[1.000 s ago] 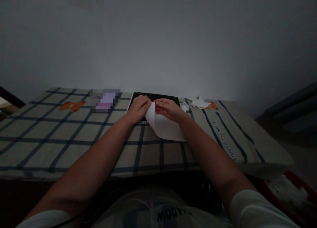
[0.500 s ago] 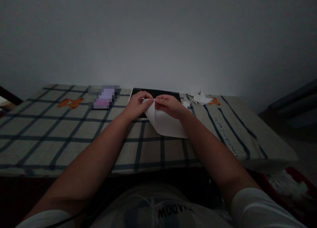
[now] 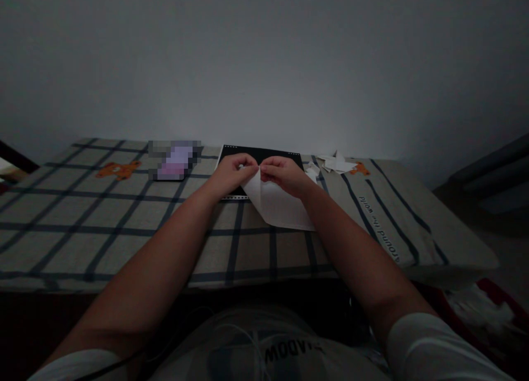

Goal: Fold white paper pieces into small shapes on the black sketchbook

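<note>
A sheet of white paper [image 3: 283, 207] is pinched between the fingertips of both hands near its upper edge. My left hand [image 3: 233, 172] holds a folded flap at its left side, thumb on top. My right hand [image 3: 286, 176] grips the same spot from the right, its fingertips nearly touching those of the left. The rest of the sheet hangs towards me, its lower edge close to the tablecloth. Beneath the hands lies a black notebook or pad [image 3: 264, 150] with rows of holes along its edges, partly covered by the paper and hands.
A checked tablecloth [image 3: 136, 213] covers the table, which stands against a grey wall. A phone with a blurred screen [image 3: 177, 160] lies at the left. Folded white paper pieces [image 3: 338, 163] lie behind my right hand, with a smaller one [image 3: 313, 171] beside it.
Both hands stay at almost the same spot, still pinching the paper. The fingers shift only very slightly, and the whole view moves a little.
</note>
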